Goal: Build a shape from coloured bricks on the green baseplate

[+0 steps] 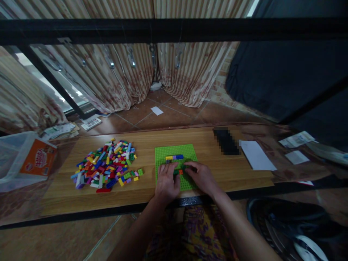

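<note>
A bright green studded baseplate [160, 152] lies on the wooden table in front of me. Across its upper half runs a short row of yellow, purple and blue toy bricks [178, 157]. My left hand [167, 181] rests over the plate's left side, fingers bent together with the thumb beside a small orange brick [180, 172]; what it holds, if anything, is hidden. From the right, my right hand [201, 177] pinches at a dark green toy brick [183, 167], partly covered by the fingertips, close to the orange one.
Left of the plate spreads a heap of mixed toy bricks [108, 165]. A dark pixelated object [227, 141] and white paper [257, 155] lie to the right. At far left stands a clear plastic bin [15, 150] with an orange label. A black bar [174, 30] crosses above.
</note>
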The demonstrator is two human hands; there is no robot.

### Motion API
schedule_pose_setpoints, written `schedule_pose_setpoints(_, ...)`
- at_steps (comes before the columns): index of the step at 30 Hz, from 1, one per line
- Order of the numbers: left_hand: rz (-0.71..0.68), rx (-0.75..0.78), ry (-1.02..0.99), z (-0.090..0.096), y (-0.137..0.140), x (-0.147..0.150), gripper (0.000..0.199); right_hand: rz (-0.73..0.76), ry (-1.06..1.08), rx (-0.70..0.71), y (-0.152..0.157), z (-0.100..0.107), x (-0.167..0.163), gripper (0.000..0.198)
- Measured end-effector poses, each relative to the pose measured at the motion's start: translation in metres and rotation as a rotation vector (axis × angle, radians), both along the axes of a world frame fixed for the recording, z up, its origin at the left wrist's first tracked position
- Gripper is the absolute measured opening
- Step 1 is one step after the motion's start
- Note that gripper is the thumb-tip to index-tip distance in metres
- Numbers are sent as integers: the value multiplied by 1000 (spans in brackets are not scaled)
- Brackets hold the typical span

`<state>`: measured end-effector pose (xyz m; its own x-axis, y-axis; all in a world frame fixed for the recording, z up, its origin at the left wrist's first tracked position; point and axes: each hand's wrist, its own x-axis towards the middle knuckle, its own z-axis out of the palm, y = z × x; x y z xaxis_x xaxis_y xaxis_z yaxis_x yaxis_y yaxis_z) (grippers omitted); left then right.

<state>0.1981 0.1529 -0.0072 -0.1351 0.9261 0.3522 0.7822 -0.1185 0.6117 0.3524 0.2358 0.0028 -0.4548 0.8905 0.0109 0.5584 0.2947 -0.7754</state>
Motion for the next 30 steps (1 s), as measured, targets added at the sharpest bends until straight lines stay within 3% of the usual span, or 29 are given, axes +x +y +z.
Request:
schedule_pose_setpoints(5,147,168,-166,2,-5,-5,40,-13,-11,-9,-1,1,-1,24)
schedule_pose_setpoints(9,202,199,-88,5,-13,-2,35,-9,-25,3,-1,4,-2,23)
schedule_pose_setpoints(18,99,28,277,-7,-34,35,37,1,-42,-43,6,3,-3,21)
schedule_pose_setpoints(30,85,-69,463,3,-27,46,39,33,-98,-141,16,11,-7,18)
